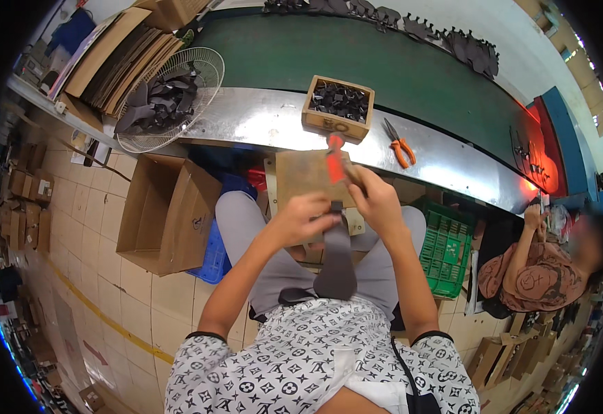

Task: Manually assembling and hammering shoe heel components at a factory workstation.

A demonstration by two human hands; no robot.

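My right hand (378, 203) is closed round the wooden handle of a hammer (334, 162) with a red-orange head, which is raised and slightly blurred. Below it, my left hand (305, 219) pinches the narrow top end of a dark grey strap-like piece (336, 265). This piece widens downward and hangs over my lap. Just beyond both hands is a tan wooden block (300, 176), at the bench's near edge. Another dark piece (296, 297) rests on my lap.
A wooden box (339, 127) of small dark parts and orange-handled pliers (403, 152) lie on the metal bench edge (246, 110). A wire basket (208, 76) holds dark pieces. A cardboard box (151, 214) stands left, a green crate (447, 252) right. Another person (543, 276) sits at right.
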